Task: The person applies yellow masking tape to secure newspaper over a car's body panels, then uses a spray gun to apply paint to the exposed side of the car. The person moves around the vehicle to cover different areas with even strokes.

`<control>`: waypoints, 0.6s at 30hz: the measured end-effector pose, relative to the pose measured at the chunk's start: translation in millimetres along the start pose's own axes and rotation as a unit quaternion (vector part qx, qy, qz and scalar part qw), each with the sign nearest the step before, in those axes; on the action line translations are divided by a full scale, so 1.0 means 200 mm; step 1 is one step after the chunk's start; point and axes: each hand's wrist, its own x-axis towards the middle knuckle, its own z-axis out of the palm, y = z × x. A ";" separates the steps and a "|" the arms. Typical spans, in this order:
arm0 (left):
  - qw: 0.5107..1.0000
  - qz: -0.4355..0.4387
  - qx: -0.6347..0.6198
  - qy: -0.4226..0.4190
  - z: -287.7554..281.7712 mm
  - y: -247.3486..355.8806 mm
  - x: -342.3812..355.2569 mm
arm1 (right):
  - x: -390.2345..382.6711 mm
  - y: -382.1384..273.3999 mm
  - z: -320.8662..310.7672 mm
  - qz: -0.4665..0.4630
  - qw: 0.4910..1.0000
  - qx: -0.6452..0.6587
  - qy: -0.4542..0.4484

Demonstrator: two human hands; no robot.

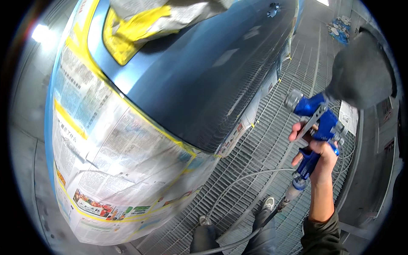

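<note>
My right hand (319,157) is closed on a blue spray gun (324,123) with a metal nozzle pointing up-left toward a car panel. A dark grey cup (359,72) sits on the gun, and an air hose (250,236) leads from its handle down across the lower edge. The glossy blue-grey panel (182,93) fills the upper middle, bordered by yellow masking tape and newspaper sheets (106,165). Crumpled masking paper (157,21) covers part of it at the top. My left hand is out of view.
My legs and shoes (267,206) stand on a metal grate floor (238,191), where a hose loops beside the car. A pile of scraps (338,29) lies at the far right, near the booth wall. A bright lamp (41,33) glows at the upper left.
</note>
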 end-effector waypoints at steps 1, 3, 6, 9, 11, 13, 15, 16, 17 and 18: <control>1.000 0.000 0.003 0.001 -0.04 -0.15 0.03 | -0.01 -0.01 0.06 -0.014 1.000 -0.001 0.006; 0.973 0.208 0.086 0.041 -0.15 -0.48 0.12 | 0.01 -0.05 0.15 -0.049 0.999 0.018 0.011; 0.973 0.141 -0.181 -0.026 -0.35 -0.45 0.16 | 0.05 -0.09 0.30 -0.071 0.996 0.038 0.040; 0.922 0.068 -0.372 -0.082 -0.53 -0.52 0.18 | 0.03 -0.09 0.41 -0.065 0.995 0.080 0.013; 0.885 -0.069 -0.457 0.062 -0.56 -0.59 0.16 | 0.01 -0.05 0.48 -0.052 0.992 0.111 -0.016; 0.893 -0.028 -0.448 0.033 -0.55 -0.57 0.12 | 0.02 -0.01 0.51 -0.076 0.991 0.112 -0.004; 0.904 -0.016 -0.427 0.030 -0.56 -0.56 0.17 | 0.05 0.02 0.54 -0.101 0.991 0.083 0.037; 0.909 -0.006 -0.416 0.001 -0.57 -0.57 0.20 | 0.08 0.03 0.54 -0.108 0.990 0.080 0.050; 0.914 0.004 -0.406 -0.028 -0.58 -0.60 0.22 | 0.10 0.04 0.54 -0.116 0.988 0.076 0.062; 0.917 0.013 -0.395 -0.057 -0.59 -0.61 0.24 | 0.11 0.05 0.54 -0.123 0.987 0.072 0.074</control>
